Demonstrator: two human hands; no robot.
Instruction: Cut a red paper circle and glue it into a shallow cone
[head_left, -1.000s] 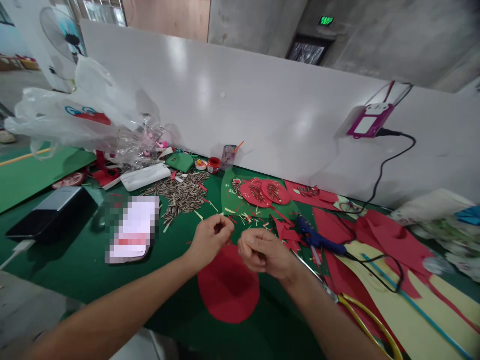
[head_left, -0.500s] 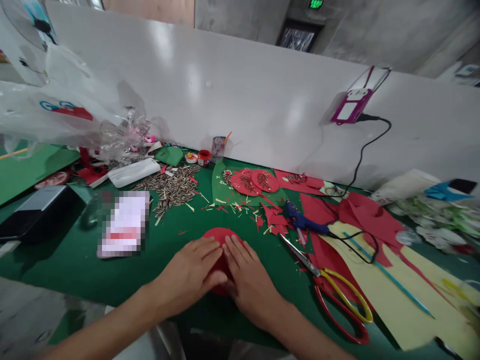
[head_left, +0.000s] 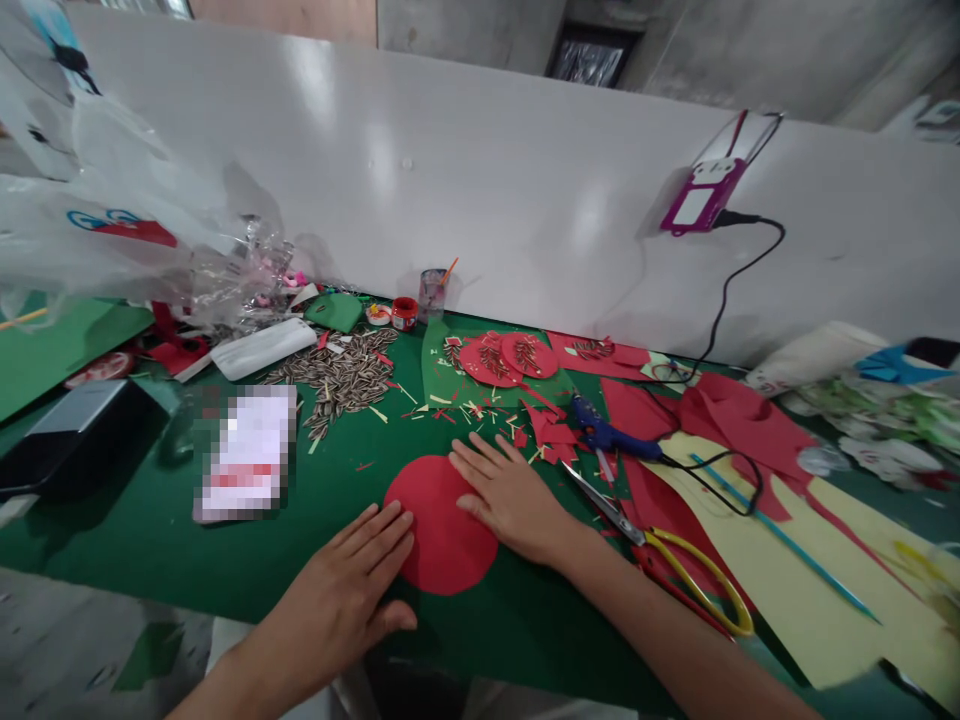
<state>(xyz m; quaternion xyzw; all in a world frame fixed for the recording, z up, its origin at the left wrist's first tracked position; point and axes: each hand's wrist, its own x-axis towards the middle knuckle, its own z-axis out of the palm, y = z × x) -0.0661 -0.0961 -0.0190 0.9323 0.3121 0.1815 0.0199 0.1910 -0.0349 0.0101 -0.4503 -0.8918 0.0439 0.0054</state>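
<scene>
A red paper circle (head_left: 444, 540) lies flat on the green table in front of me. My left hand (head_left: 352, 575) rests at its left edge, palm down, fingers stretched out with the tips on the paper. On the upper right edge of the circle lies my right hand (head_left: 510, 495), flat, its fingers a little apart and the thumb over the paper. Neither hand grips anything. To the right of my right hand are scissors (head_left: 637, 535) with one yellow and one red handle, partly hidden by my forearm.
Beyond the circle are a sunflower-seed pile (head_left: 349, 375) and red discs with seeds (head_left: 529, 357) on green paper. A blue glue gun (head_left: 615, 440) with a cable lies right, near a teal pencil (head_left: 787, 540) on cream paper (head_left: 810, 630). Left are a phone (head_left: 251, 450) and a black box (head_left: 79, 435).
My hands have moved apart from the middle of the red circle, the left one down and left, the right one up and right. More of the circle now shows.
</scene>
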